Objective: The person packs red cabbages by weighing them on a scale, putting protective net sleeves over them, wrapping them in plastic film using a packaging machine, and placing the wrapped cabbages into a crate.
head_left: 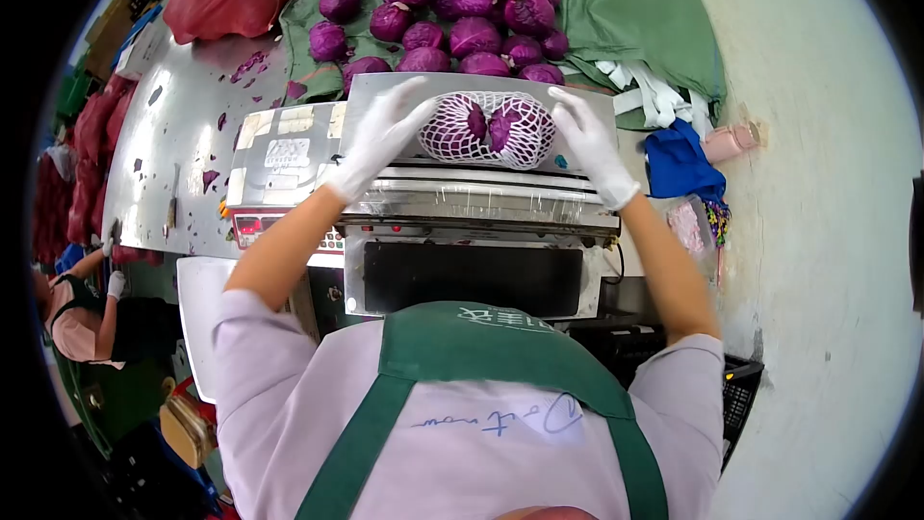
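Fingers (416, 89) on the left hand (385, 130) were parted, with a gap at the thumb, and I could make out nothing in their grip. The right hand (592, 146), in a matching white glove, was open too, its fingers loosely spread and turned inward, holding nothing that I could see from my distant seat. Whether either set of fingertips brushed the netted cabbages (500, 125) between them, I could not tell.

I took the steel machine (462, 195) as my landmark. The netted cabbages, purple in white mesh, lay at its far edge, on or just over a grey plate (368, 87), with one hand close to each end of them. Both forearms reached past the machine from its near side, where the green apron (481, 342) showed. Beyond the machine I saw a heap of loose purple cabbages (474, 36) on a green cloth (626, 5). Just left of the machine sat a steel box (260, 154) with a red front panel; farther left ran a metal table (188, 130) strewn with purple leaf scraps. Right of the machine lay a bunched blue cloth (685, 162), a pink container (731, 142) next to it. Well off to the machine's left, I noticed another person (82, 327) in white gloves.
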Demonstrator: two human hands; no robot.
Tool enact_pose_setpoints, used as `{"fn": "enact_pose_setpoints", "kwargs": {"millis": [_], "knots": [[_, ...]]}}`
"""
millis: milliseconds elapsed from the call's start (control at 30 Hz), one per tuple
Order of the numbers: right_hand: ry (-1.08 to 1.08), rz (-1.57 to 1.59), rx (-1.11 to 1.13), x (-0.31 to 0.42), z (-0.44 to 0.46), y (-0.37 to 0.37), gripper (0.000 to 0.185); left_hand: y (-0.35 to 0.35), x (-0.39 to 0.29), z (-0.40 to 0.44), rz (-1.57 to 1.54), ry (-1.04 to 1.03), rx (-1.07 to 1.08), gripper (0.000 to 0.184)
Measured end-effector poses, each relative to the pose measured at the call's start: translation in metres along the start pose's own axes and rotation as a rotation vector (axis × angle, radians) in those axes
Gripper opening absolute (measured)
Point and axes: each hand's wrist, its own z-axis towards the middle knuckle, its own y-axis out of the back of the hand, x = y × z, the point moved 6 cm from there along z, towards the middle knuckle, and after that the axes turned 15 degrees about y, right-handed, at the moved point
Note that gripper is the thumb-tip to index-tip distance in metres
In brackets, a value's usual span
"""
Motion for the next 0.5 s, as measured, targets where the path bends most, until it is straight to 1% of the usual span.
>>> {"fn": "enact_pose_setpoints", "kwargs": {"millis": [33,100,167,200,233,267,300,333,367,433,467,500], "knots": [[0.129,-0.206,0.07,0.024,-0.009,0.018,0.049,0.02,-0.005,-0.017,0.154,-0.043,-0.038,0.045],[0.436,-0.835,0.396,0.055,-0.028,0.041,0.051,0.051,0.017,-0.041,0.758,-0.347,-0.007,0.049],[0.523,-1.043,0.691,0.047,-0.052,0.044,0.061,0.064,0.047,-0.06,1.34,-0.478,0.09,0.059],[0.593,-1.13,0.77,0.043,-0.064,0.043,0.06,0.065,0.047,-0.065,1.341,-0.478,0.099,0.059],[0.593,-1.125,0.771,0.037,-0.069,0.041,0.06,0.063,0.047,-0.073,1.392,-0.543,0.142,0.063],[0.643,-1.148,0.849,0.029,-0.075,0.034,0.06,0.063,0.045,-0.081,1.442,-0.605,0.184,0.066],[0.701,-1.172,0.926,0.022,-0.079,0.026,0.059,0.053,0.028,-0.083,1.387,-0.676,0.19,0.066],[0.722,-1.086,0.914,0.02,-0.079,0.017,0.045,0.042,0.022,-0.083,1.41,-0.686,0.208,0.066],[0.74,-1.086,0.914,0.014,-0.08,0.008,0.045,0.031,0.019,-0.081,1.433,-0.695,0.224,0.065],[0.832,-0.92,0.857,0.013,-0.079,-0.009,0.023,0.01,0.011,-0.079,1.123,-0.922,0.219,0.062],[0.739,-0.815,0.784,0.017,-0.077,-0.012,0.006,0.002,0.021,-0.077,1.195,-0.751,0.254,0.053],[0.63,-0.576,0.652,0.024,-0.074,-0.007,0.004,0.001,0.03,-0.073,1.005,-0.648,0.226,0.04]]}}
